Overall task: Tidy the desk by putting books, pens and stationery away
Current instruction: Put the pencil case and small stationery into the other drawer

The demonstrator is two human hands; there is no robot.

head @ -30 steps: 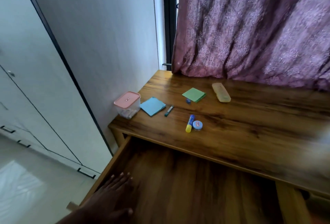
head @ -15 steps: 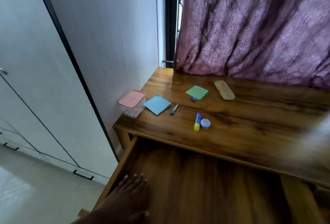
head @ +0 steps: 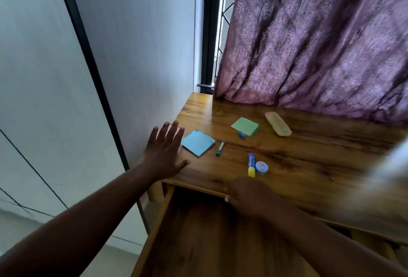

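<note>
My left hand (head: 164,150) is spread flat over the pink-lidded box at the desk's left corner and hides nearly all of it. Beside it lies a blue sticky-note pad (head: 198,142), then a small green-capped marker (head: 220,148). A blue and yellow glue stick (head: 251,164) and a round blue tin (head: 261,167) lie near the front edge. My right hand (head: 249,195) rests blurred on that edge just below them, holding nothing. Farther back are a green sticky-note pad (head: 245,126), a small blue sharpener (head: 241,135) and a yellowish pencil case (head: 278,124).
The wooden desk (head: 309,155) has a pulled-out wooden shelf (head: 209,239) below its front edge. A purple curtain (head: 320,38) hangs over the back. A white wall and wardrobe doors (head: 44,100) stand on the left. A blurred white object (head: 388,164) intrudes at right.
My left hand rose from the pull-out shelf onto the pink-lidded box. My right hand came into view at the desk's front edge. The camera moved closer.
</note>
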